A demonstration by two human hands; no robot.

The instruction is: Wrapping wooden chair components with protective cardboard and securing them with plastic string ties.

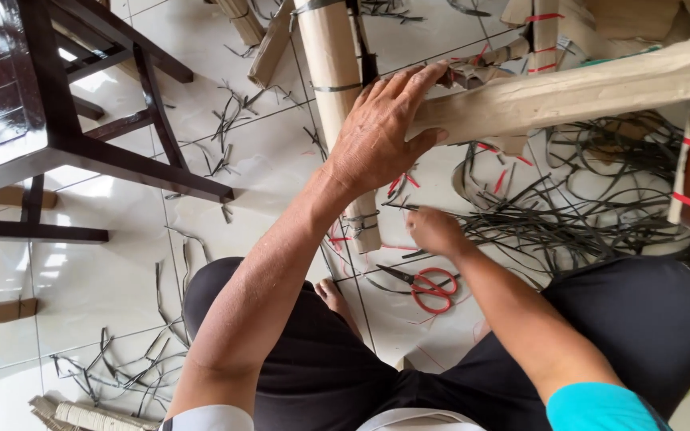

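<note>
So the left hand (pixel 377 144) lies flat and open on the paper-wrapped leg (pixel 569 92), steadying it. Right hand (pixel 433 230) is pinched on a black strap (pixel 473 215) just above the floor. I'd keep that leg pinned; red scissors (pixel 429 286) are close.

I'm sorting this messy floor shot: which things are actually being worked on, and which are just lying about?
In hand:
left hand on cardboard-wrapped furniture leg
right hand by cut black straps

Lying about:
red-handled scissors
dark wooden chair
second wrapped leg
</note>
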